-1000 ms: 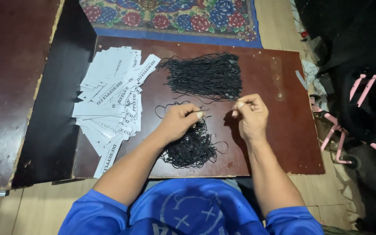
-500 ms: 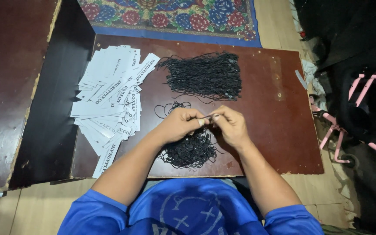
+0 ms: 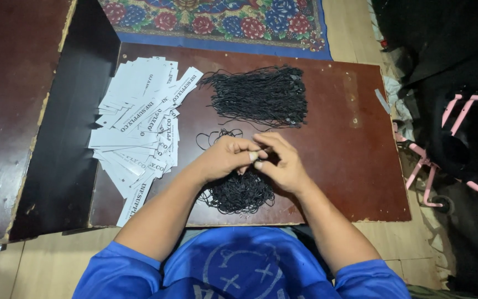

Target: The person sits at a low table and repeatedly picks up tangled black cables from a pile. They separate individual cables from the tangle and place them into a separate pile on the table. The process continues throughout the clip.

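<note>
My left hand and my right hand meet fingertip to fingertip over the brown board, pinching a thin black string between them. Right under them lies a tangled heap of black strings. A neat bundle of black strings lies farther back on the board. A fanned pile of white paper tags with black print spreads to the left of my left hand.
A dark panel and a second brown board lie to the left. A flowered rug is beyond the board. Black cloth and a pink frame sit at the right, on the wooden floor.
My right hand moved left from a spread position to join my left hand over the tangled heap; the string that was stretched between them is now gathered at the fingertips.
</note>
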